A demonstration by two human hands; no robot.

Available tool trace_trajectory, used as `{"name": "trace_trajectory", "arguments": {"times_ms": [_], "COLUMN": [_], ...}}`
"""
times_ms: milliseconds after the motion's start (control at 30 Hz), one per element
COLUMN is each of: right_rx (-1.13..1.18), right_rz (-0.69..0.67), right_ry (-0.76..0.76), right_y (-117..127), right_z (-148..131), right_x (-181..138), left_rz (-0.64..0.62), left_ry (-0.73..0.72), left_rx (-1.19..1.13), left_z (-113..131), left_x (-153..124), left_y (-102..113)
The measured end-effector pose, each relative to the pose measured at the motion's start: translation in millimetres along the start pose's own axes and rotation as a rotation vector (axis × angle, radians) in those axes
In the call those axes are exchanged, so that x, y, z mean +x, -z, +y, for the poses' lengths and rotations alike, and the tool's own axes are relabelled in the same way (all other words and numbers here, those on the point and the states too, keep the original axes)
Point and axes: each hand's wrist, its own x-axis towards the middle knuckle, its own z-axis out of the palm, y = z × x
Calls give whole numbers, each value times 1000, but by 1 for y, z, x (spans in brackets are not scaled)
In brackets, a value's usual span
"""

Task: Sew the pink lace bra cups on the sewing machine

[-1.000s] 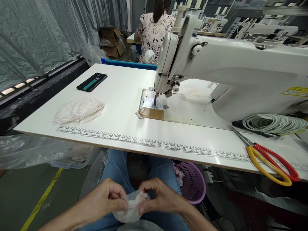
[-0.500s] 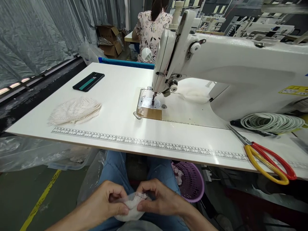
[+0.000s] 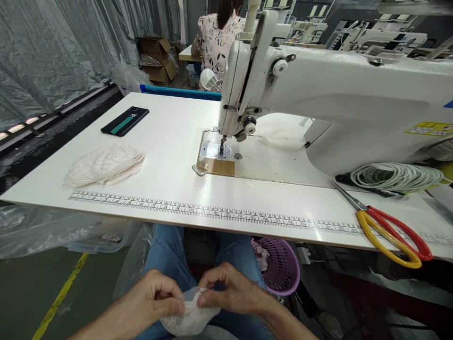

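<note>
A small piece of white lace-edged fabric [image 3: 191, 317] is held over my lap, below the table's front edge. My left hand [image 3: 159, 297] pinches its left side between thumb and fingers. On the other side, my right hand [image 3: 226, 290] grips the lace edge with thumb and forefinger. The fabric is thin and partly see-through, and its lower part hangs rounded beneath my fingers. Above, a white sewing machine [image 3: 318, 89] stands on the table, its needle and presser foot over the metal plate [image 3: 212, 150].
On the white table [image 3: 170, 156] lie a stack of lace pieces [image 3: 104, 165], a phone [image 3: 125, 121], scissors [image 3: 385, 231] and a coil of pale cord [image 3: 396, 177]. A purple basket [image 3: 283, 267] stands below. Another person [image 3: 219, 42] sits beyond the table.
The fabric has turned a little in my fingers, and more of its lace edge shows between my hands. Both hands still grip it. The whole view has shifted slightly.
</note>
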Motion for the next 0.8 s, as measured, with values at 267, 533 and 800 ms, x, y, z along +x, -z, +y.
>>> {"name": "trace_trajectory", "arguments": {"times_ms": [267, 533, 800], "right_rx": [73, 107, 22], "right_rz": [39, -8, -12], "right_ry": [-28, -51, -1], "right_y": [3, 8, -2], "right_z": [3, 5, -5], "right_x": [1, -3, 4], "left_rz": [-125, -70, -58], "left_ry": [-104, -13, -9], "left_rx": [-137, -125, -86], "left_z": [-1, -1, -10], "left_x": [1, 4, -3], "left_y": [4, 3, 5]}}
